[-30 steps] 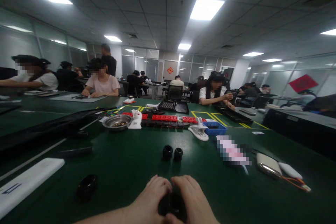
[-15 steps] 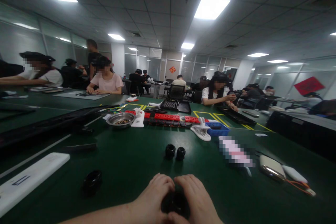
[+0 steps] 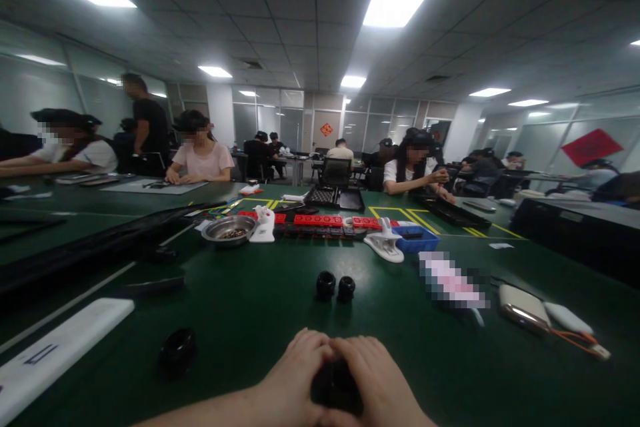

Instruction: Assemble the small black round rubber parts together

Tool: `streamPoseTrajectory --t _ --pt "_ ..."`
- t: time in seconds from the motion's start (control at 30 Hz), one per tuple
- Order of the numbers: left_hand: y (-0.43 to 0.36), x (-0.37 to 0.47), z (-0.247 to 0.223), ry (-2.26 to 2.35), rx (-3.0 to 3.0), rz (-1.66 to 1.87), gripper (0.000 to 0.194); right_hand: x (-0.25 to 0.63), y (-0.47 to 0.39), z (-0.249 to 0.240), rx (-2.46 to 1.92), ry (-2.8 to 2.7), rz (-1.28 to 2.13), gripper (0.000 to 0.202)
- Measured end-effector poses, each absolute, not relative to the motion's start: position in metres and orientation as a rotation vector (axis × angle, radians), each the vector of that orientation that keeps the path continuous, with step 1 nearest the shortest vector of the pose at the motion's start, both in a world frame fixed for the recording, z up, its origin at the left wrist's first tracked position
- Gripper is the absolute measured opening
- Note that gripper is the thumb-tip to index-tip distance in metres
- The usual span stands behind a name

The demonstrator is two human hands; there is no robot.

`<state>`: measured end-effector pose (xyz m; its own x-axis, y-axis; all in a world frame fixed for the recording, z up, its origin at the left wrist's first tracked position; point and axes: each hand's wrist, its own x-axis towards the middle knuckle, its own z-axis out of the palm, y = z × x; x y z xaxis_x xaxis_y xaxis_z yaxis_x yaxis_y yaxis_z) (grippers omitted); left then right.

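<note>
At the bottom middle, my left hand [image 3: 295, 377] and my right hand [image 3: 383, 380] are curved around a black object [image 3: 336, 383], one on each side. Their fingertips meet above it, and the shape of the object is mostly hidden. Beyond my hands, two small black round parts with holes in the top, one [image 3: 325, 285] and another [image 3: 346, 288], stand side by side on the green table [image 3: 250, 320]. A larger black ring-like part [image 3: 177, 351] lies to the left of my left hand.
Farther back are a metal bowl [image 3: 229, 231], white clamps, red blocks [image 3: 317, 221] and a blue bin [image 3: 417, 240]. A long white piece [image 3: 65, 353] lies left; a beige device [image 3: 524, 308] lies right. Several people sit across the table.
My fingertips have come closer together over the black object. The view has shifted slightly. At the back left, a standing person has moved left.
</note>
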<state>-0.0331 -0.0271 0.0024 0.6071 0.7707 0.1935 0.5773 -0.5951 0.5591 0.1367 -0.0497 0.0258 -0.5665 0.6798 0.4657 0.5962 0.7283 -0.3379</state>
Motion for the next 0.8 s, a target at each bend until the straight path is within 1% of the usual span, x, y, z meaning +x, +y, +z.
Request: streamPoseTrajectory --t 0.07,0.1,0.2,0.3,0.4,0.47,0.53,0.6,0.73,0.8 --pt "-0.0282 -0.0322 0.0044 1.078 2.390 0.576 0.042 0.1363 -0.0502 0.0290 -0.943 -2.374 0.303 0.038" --pt "-0.0287 -0.0317 0.0053 1.080 2.389 0.570 0.044 0.1365 -0.0505 0.0312 -0.904 -2.388 0.351 0.037" --pt "-0.0292 -0.0316 0.0065 1.070 2.384 0.553 0.052 0.1376 -0.0509 0.0349 -0.823 -2.390 0.348 0.043" --pt "-0.0282 -0.0328 0.0060 1.052 2.367 0.539 0.045 0.1371 -0.0511 0.0323 -0.955 -2.334 0.276 0.047" --pt "-0.0278 -0.0327 0.0069 1.055 2.350 0.522 0.041 0.1365 -0.0521 0.0298 -1.114 -2.307 0.295 0.041" --pt "-0.0284 -0.0319 0.0088 1.057 2.352 0.530 0.039 0.1372 -0.0533 0.0309 -1.068 -2.317 0.366 0.037" --pt "-0.0294 -0.0313 0.0107 1.053 2.350 0.554 0.040 0.1386 -0.0543 0.0331 -0.941 -2.325 0.441 0.040" --pt "-0.0301 -0.0312 0.0116 1.061 2.339 0.571 0.040 0.1395 -0.0548 0.0342 -0.874 -2.302 0.443 0.041" --pt "-0.0297 -0.0322 0.0086 1.063 2.335 0.568 0.038 0.1375 -0.0540 0.0305 -1.093 -2.263 0.327 0.045" --pt "-0.0294 -0.0323 0.0069 1.059 2.344 0.567 0.040 0.1365 -0.0530 0.0282 -1.221 -2.279 0.348 0.045"
